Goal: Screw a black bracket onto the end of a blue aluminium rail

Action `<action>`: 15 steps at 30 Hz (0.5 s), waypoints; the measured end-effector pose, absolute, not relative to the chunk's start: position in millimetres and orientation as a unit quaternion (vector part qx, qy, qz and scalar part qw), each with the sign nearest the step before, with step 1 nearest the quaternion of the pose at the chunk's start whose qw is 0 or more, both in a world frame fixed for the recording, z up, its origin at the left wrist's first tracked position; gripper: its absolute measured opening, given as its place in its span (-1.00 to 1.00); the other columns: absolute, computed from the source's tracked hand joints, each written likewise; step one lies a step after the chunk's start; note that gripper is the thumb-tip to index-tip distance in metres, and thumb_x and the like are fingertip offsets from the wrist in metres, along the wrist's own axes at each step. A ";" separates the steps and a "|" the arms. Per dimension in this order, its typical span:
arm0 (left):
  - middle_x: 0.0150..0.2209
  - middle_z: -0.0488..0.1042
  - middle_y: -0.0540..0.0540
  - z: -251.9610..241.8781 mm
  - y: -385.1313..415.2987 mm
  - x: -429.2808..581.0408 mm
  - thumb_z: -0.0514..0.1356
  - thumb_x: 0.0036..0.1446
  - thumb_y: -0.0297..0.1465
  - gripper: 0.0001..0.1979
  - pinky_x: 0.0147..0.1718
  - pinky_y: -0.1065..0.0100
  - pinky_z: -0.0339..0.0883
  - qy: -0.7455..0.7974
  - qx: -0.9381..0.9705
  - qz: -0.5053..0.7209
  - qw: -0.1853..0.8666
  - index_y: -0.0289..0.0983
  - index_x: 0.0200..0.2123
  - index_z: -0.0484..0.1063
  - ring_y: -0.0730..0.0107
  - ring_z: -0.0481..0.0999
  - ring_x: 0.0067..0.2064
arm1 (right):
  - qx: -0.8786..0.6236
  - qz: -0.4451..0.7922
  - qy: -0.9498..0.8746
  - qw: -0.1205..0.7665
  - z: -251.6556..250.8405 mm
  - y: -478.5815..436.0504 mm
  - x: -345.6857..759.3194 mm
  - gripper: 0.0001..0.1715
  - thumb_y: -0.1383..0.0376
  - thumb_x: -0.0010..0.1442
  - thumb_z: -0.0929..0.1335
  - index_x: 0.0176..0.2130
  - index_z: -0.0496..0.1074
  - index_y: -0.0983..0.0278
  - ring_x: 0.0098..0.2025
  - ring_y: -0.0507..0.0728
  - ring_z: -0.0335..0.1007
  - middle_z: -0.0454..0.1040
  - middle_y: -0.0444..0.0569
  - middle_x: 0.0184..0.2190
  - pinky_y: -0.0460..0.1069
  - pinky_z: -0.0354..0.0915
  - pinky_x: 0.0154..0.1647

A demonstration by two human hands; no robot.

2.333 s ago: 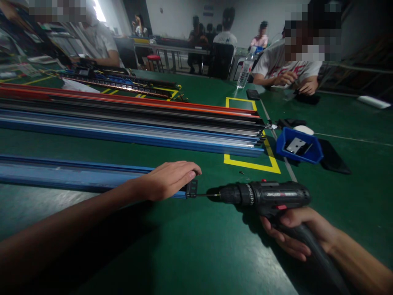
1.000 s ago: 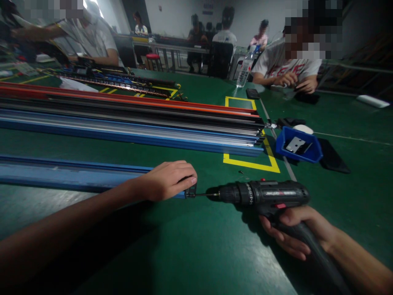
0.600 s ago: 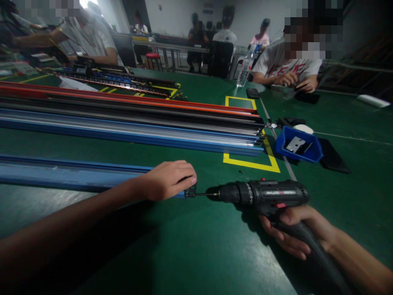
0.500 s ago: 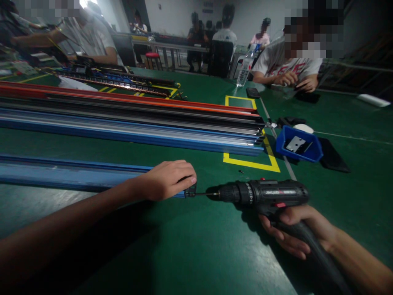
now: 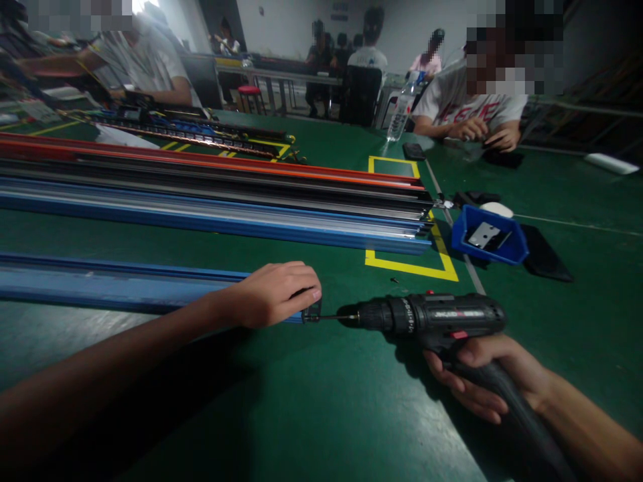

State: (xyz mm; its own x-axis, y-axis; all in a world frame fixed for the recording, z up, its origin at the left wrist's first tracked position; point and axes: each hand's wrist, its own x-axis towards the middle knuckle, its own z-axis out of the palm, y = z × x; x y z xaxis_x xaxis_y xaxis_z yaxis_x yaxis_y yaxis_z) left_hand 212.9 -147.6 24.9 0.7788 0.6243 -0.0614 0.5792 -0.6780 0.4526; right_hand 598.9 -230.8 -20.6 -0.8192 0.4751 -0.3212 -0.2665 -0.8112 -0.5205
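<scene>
A long blue metal profile (image 5: 125, 284) lies across the left of the green table. My left hand (image 5: 281, 293) is wrapped over its right end, where a small black end piece (image 5: 314, 310) shows beyond the fingers. In my right hand (image 5: 495, 378) is a black cordless drill (image 5: 442, 314), gripped by its handle and lying level. Its long thin bit (image 5: 334, 316) points left, and the tip meets the black end piece. A small dark screw (image 5: 394, 280) lies on the table above the drill's chuck.
Behind the profile lies a bundle of blue, black and orange profiles (image 5: 216, 194), reaching into a yellow tape outline (image 5: 412, 269). Right of it stand a blue bin (image 5: 489, 251) with metal plates and a dark flat pad (image 5: 547, 254). A water bottle (image 5: 399, 114) and seated people are farther back.
Both hands, the drill and the profile hold their places. In the background at left, a person's arm has shifted slightly.
</scene>
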 end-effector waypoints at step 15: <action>-0.14 0.53 -0.11 24.3 -147.4 212.7 -0.05 0.48 -0.23 -0.63 -0.04 0.26 0.25 0.326 0.915 0.055 0.232 -0.25 -0.13 0.51 0.26 0.44 -0.07 | -0.234 0.924 -0.230 0.196 -21.7 -231.2 600.4 -0.64 0.26 0.22 0.36 -0.09 0.56 0.47 -0.69 -0.14 0.23 0.49 0.00 -0.38 -0.17 0.42 -0.57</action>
State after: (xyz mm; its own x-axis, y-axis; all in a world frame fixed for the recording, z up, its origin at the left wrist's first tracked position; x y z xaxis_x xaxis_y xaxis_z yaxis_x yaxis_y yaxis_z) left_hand 212.7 -147.4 24.3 0.7809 0.6227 -0.0503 0.5716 -0.6797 0.4596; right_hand 600.4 -231.2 -21.7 -0.8137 0.4705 -0.3413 -0.2559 -0.8172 -0.5164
